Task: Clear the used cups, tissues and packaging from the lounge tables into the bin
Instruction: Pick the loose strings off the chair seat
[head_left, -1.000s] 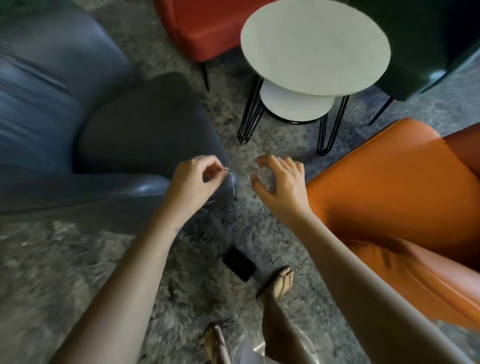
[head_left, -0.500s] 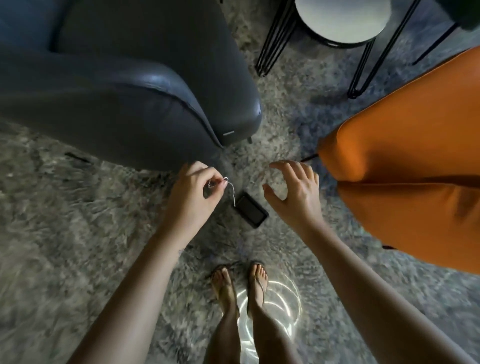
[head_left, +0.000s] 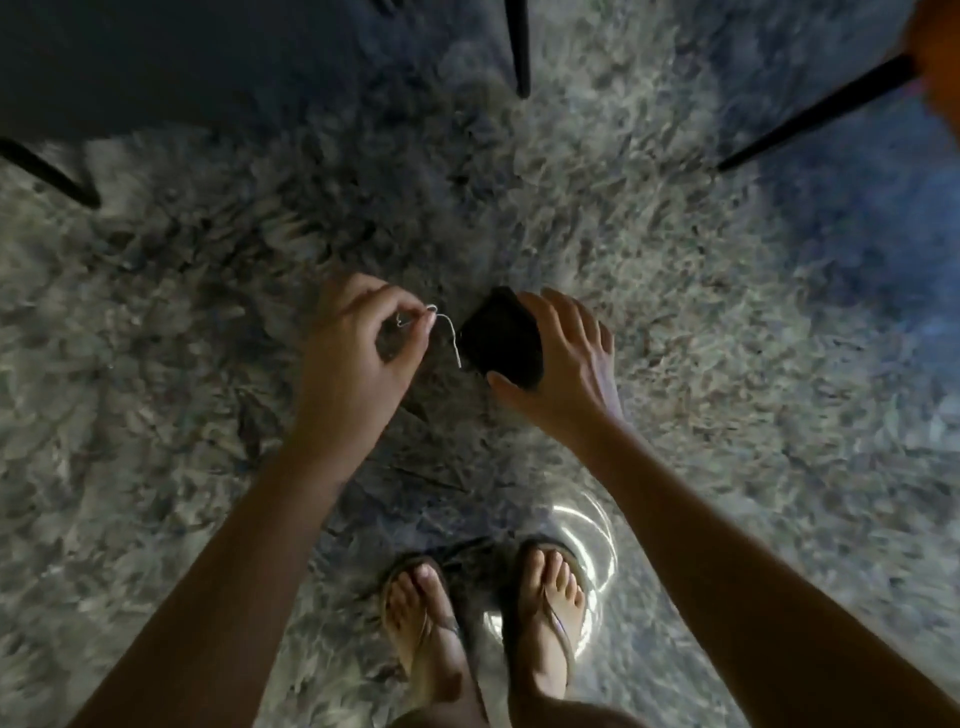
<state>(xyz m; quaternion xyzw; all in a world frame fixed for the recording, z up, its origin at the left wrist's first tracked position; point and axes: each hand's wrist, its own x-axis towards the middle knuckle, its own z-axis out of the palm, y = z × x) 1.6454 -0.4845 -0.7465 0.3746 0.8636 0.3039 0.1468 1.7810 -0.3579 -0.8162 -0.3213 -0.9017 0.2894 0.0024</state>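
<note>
Head view, looking straight down. The left hand (head_left: 353, 358) is closed in a pinch: thumb and forefinger hold a thin white thread (head_left: 451, 338), whose free end hangs towards the right hand. The right hand (head_left: 571, 379) is spread open over a flat black rectangular object (head_left: 498, 338) that lies on the shaggy grey rug (head_left: 727, 338) between the two hands. The thumb sits at the object's near edge and the fingers at its far edge; whether they already press on it cannot be told.

Change over the last second: the view has dropped from the lounge tables to the floor, and the right hand, earlier raised and well apart from the black object, has come down to bracket it. The left-hand pinch on the thread is unchanged.

Judgement: the step in hand is picking a fallen item off the rug, and only closing and lifting remain. Whether the object is packaging cannot be told.

Below the hands stand sandalled feet (head_left: 426, 623), with clear glinting plastic (head_left: 592, 525) beside them, possibly a bag. Beyond the hands is a dark chair leg (head_left: 519, 52). No bin is in view.
</note>
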